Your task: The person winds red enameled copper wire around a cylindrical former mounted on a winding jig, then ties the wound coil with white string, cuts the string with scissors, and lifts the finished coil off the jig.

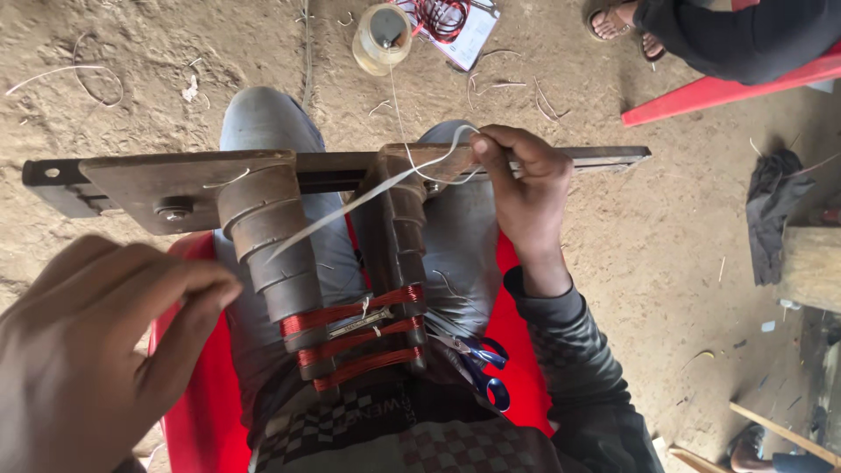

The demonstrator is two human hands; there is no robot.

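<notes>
The left hand [96,350] sits so close to the camera that it is blurred and cut off by the lower-left edge; its fingers curl loosely inward, and whether they pinch the near end of the white tape [350,206] cannot be told. Much of the person's lap is hidden beneath the stepped winding former [263,236], two dark tiered blocks fixed to a flat metal bar [158,180] lying across the knees, between the two hands. Three bands of red copper wire [355,337] are wound round the narrow steps, nearer the body than either hand. The right hand [524,188], palm down with a bent wrist, is pinched on the far end of the tape, at the bar just right of the former; the tape runs slanting from those fingers down-left across the blocks. Blue-handled scissors [482,368] lie on the lap below the right forearm. Beyond the right hand, a tape roll [382,37] rests on the dirt floor.
</notes>
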